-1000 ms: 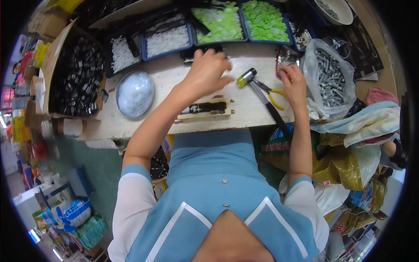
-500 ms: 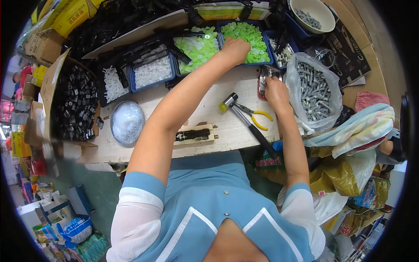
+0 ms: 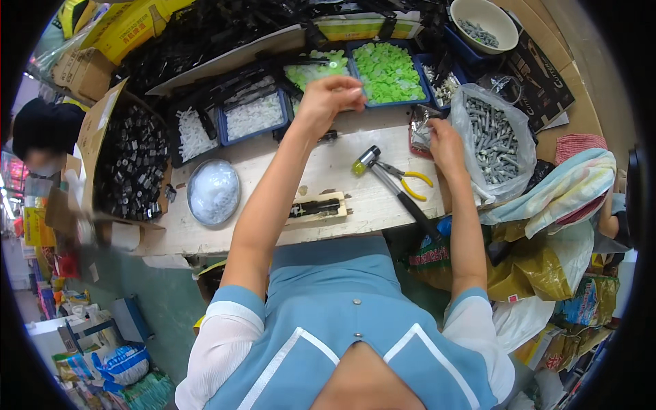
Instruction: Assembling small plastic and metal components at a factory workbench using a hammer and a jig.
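My left hand [image 3: 326, 100] is stretched out above the far edge of the wooden bench [image 3: 328, 174]. Its fingertips are pinched together, seemingly on a small green piece, just in front of the blue tray of bright green plastic pieces [image 3: 387, 70]. My right hand [image 3: 443, 141] rests at the right end of the bench. Its fingers reach into a small red-rimmed tray of shiny metal parts [image 3: 419, 131] beside a clear bag of grey screws [image 3: 493, 140]; what they hold is hidden. A wooden jig with a black part [image 3: 318, 207] lies near the front edge.
A hammer [image 3: 367, 160] and yellow-handled pliers [image 3: 412, 182] lie between my arms. A round clear dish of white bits [image 3: 213, 192], blue trays of white parts [image 3: 253, 115], a cardboard box of black parts [image 3: 133, 164] and a towel [image 3: 550, 191] surround the bench. Another person [image 3: 41, 133] sits far left.
My left hand went from the bench out into the green tray, then drew back a little with pinched fingers. My right hand stayed by the metal parts.
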### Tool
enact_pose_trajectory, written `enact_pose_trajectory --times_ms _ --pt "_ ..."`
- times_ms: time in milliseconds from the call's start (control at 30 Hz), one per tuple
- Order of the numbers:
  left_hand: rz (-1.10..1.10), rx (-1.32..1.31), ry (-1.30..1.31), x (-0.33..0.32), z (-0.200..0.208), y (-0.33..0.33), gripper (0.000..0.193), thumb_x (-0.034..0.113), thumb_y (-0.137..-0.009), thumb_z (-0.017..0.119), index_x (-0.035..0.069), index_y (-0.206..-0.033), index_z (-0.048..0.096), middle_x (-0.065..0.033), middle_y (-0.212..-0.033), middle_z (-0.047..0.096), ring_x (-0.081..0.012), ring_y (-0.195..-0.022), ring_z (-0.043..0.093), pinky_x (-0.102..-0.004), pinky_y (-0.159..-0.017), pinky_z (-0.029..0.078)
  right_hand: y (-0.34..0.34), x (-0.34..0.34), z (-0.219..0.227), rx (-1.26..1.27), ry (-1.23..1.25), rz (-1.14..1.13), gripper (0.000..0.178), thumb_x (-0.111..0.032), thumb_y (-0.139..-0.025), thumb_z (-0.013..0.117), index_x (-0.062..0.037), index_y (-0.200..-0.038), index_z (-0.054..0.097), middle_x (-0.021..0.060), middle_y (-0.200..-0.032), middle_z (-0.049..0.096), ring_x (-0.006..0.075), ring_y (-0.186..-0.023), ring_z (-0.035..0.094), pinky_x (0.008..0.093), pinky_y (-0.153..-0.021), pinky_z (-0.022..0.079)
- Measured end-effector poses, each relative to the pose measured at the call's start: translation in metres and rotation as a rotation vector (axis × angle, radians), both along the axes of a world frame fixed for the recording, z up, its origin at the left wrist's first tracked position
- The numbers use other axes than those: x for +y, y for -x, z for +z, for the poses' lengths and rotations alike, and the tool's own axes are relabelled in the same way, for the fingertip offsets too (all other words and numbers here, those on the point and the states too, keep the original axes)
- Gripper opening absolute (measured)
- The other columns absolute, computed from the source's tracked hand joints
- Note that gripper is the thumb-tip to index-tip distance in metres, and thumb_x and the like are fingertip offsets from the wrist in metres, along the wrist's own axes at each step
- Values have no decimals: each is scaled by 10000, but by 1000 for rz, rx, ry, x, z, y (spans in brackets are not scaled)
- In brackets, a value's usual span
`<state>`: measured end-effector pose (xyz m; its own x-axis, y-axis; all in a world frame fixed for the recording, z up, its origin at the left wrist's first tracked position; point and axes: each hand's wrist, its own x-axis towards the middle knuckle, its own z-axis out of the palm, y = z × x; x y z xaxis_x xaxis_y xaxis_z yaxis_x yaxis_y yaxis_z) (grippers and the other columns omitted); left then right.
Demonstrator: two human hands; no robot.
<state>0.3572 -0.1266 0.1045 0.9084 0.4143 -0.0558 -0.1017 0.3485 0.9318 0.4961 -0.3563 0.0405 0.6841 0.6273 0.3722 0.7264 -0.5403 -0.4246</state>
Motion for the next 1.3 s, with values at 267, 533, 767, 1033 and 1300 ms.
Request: enact_pose_trajectory --times_ms 267,533,767,1033,1300 --pt "15 -306 407 -49 -44 120 160 8 -799 581 -4 -959 584 -140 -875 611 -223 -751 627 -344 -630 542 99 40 70 1142 -506 366 114 -84 -815 575 -20 -909 587 33 -776 614 44 -511 472 158 -465 351" --pt "85 -417 420 -57 -50 165 157 20 -819 558 -3 -974 571 -142 -898 609 -215 -778 627 -330 -630 544 172 73 68 1383 -473 565 127 -129 -809 602 -34 -894 603 -27 -736 552 36 -598 445 178 -514 345" --pt "140 -417 423 -61 -48 178 157 27 -819 563 -1 -973 573 -140 -893 611 -207 -760 628 -325 -623 538 193 79 61 1432 -527 501 125 -141 -817 600 -40 -890 600 -32 -723 551 27 -581 439 172 -510 340" --pt "274 -461 419 -60 -55 176 124 17 -834 539 -6 -947 582 -119 -850 611 -185 -727 612 -296 -613 522 210 91 55 1521 -576 474 115 -143 -813 593 -38 -859 591 -2 -668 564 48 -568 473 171 -500 325" --pt "399 -131 218 -60 -48 186 119 38 -819 565 -1 -929 589 -100 -766 618 -168 -647 612 -291 -584 517 215 93 62 1343 -475 451 106 -150 -829 545 -51 -851 576 -30 -669 529 26 -548 413 162 -479 278"
